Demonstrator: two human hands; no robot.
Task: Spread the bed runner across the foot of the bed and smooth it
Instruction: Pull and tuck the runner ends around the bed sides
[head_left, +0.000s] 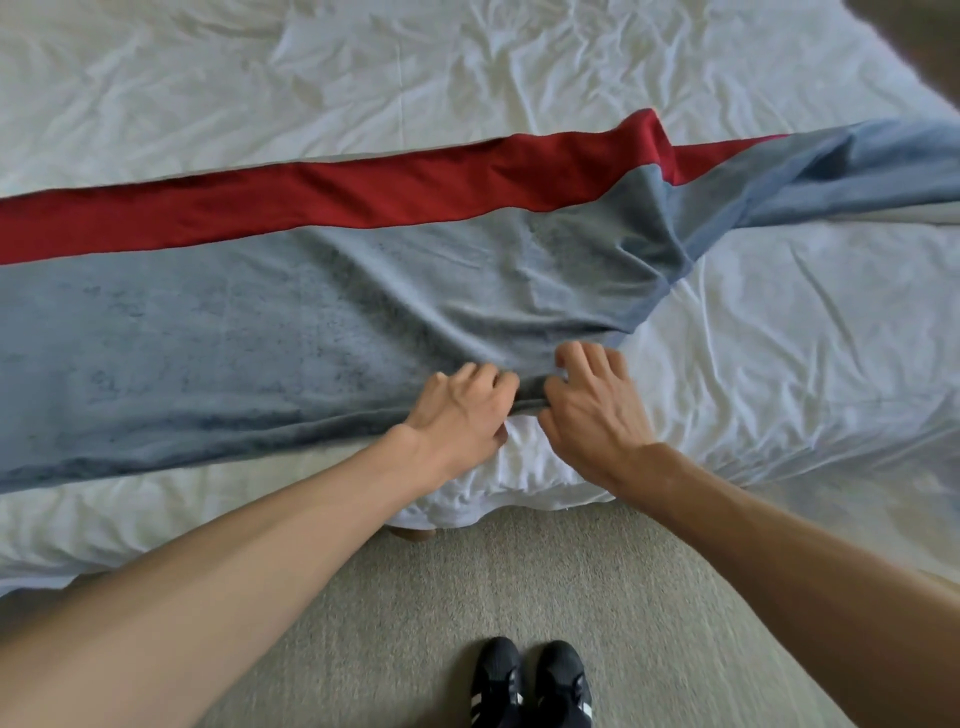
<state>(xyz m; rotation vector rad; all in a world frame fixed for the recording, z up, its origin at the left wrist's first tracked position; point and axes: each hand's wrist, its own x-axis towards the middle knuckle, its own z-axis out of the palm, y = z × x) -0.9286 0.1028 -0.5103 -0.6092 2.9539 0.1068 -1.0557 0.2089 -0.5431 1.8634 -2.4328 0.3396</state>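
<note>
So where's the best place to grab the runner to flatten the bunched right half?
Probably its near blue edge, just right of where the left hand and right hand pinch the bed runner now. Come from the foot side: there the cloth narrows and twists, with a fold standing up at the red band.

Bed runner: long cloth strip, grey-blue plush with a red band along the far edge. Laid crosswise over the bed, white wrinkled sheet beneath. Left portion flat and fairly smooth, running out of view at the left. Right portion narrowed, twisted and rumpled, angled toward the far right edge of the bed; red band peaked into a raised fold near the middle right. Near edge bunched into a small dark ridge at the foot edge, pinched between left hand and right hand. White sheet exposed right of the bunch.
</note>
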